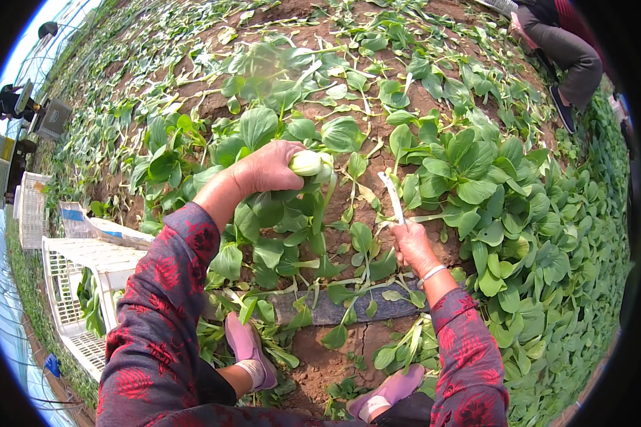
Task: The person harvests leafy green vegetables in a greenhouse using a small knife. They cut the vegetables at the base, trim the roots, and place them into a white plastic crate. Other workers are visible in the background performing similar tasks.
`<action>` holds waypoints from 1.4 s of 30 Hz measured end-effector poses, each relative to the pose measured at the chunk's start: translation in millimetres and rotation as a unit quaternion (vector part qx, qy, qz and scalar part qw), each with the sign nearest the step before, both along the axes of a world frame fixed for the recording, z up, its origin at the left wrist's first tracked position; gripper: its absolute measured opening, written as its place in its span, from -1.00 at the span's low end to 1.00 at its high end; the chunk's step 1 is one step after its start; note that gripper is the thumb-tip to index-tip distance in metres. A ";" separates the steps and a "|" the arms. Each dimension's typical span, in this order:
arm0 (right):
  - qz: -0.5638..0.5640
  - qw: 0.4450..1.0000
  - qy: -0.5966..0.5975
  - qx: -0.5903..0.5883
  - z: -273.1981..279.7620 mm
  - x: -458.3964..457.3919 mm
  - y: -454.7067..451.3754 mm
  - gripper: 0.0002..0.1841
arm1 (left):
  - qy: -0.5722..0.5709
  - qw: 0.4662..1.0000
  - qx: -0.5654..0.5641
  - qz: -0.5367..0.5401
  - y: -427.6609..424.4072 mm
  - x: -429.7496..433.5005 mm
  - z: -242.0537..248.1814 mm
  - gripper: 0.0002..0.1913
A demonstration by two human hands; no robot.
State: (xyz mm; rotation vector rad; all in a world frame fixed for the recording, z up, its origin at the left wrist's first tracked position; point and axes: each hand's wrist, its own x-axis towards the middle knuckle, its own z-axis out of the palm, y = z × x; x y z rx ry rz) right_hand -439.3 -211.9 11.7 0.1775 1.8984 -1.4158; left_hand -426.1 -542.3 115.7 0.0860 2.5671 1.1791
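My left hand [272,168] is closed around a bunch of leafy greens like bok choy [305,163], its pale stem ends pointing right and its leaves hanging below. To the right, my right hand [412,246] grips a knife [392,196] with a light-coloured blade pointing up and away from me. The knife is apart from the greens in my left hand. Just beyond the knife, uncut-looking leafy plants [473,165] stand in a dense patch. Loose leaves and stalks [360,240] lie on the brown soil between my hands.
A white plastic crate [99,256] with some greens inside stands at my left, more crates [33,208] behind it. A dark strip [347,307] lies on the soil before my shoes. Another person [566,58] is at the upper right; one more [13,101] is far left.
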 end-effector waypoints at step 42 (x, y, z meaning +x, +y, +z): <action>0.145 0.955 0.182 -0.182 318.7 282.5 -2.6 -0.85 | 0.003 0.845 0.534 0.029 125.1 379.7 163.4 -0.42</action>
